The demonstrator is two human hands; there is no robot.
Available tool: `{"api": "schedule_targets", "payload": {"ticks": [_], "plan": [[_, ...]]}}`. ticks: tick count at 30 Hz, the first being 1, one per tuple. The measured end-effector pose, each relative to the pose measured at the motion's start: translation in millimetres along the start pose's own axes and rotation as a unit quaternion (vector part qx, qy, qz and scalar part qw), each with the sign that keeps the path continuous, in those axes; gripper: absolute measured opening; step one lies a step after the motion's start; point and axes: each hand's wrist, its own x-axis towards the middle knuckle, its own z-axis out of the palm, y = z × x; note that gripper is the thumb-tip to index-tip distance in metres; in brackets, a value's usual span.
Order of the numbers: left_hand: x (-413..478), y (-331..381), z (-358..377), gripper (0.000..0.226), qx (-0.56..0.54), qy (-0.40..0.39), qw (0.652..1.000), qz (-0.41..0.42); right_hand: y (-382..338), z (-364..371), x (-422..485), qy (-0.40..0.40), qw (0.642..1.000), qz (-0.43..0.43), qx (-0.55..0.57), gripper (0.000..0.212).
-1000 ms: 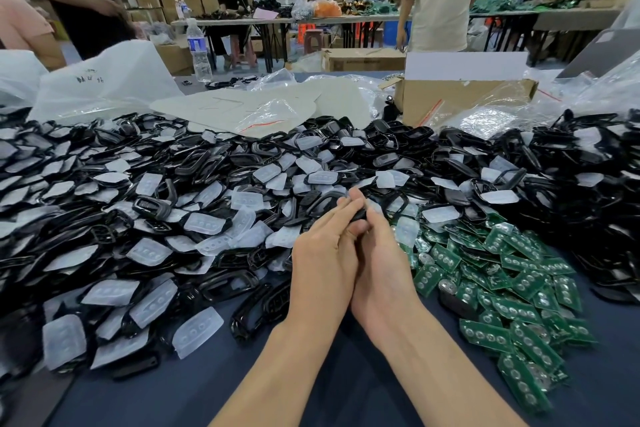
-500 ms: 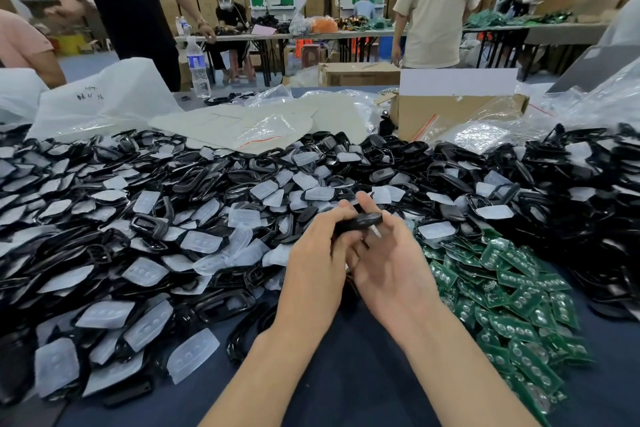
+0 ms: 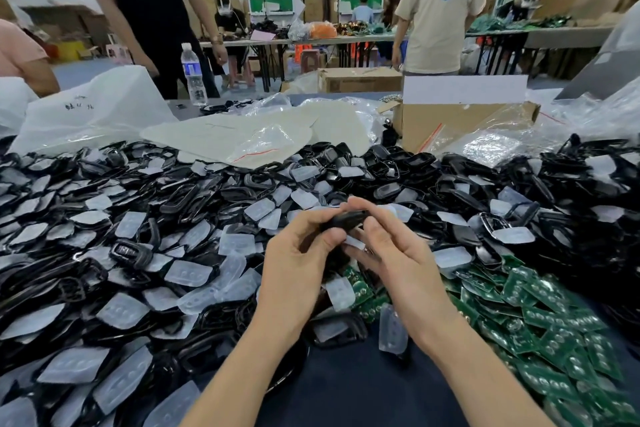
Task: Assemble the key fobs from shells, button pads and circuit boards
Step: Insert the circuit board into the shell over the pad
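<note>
Both hands are working close together just above the table (image 3: 346, 395). The left hand (image 3: 298, 267) and the right hand (image 3: 401, 263) are each pinching one black key fob shell (image 3: 344, 220) between thumb and fingertips, holding it level over the heap. Loose black shells (image 3: 131, 253) and cloudy button pads (image 3: 188, 272) are lying mixed to the left, and green circuit boards (image 3: 540, 315) are piling up to the right. A cardboard box (image 3: 450, 121) is sitting behind.
</note>
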Motion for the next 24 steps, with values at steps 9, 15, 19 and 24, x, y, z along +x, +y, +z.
{"api": "schedule_targets", "payload": {"ticks": [9,15,19,24], "plan": [[1.3,-1.8,-0.8,0.028,-0.011,-0.015,1.000,0.000,-2.0,0.7,-1.2,0.012,0.998,-0.023,-0.053,0.032],[5.4,-2.6,-6.0,0.029,-0.083,-0.048,0.989,-0.113,-1.4,-3.6,0.9,0.026,0.997,-0.017,-0.067,0.032],[6.6,-3.3,-5.1,0.031,-0.137,-0.042,0.978,-0.154,1.1,-3.9,1.9,0.020,0.997,-0.008,-0.069,0.027],[0.3,1.0,1.4,0.024,-0.115,-0.035,0.988,-0.095,6.8,-4.6,3.3,0.047,0.997,-0.003,-0.056,0.022]]}}
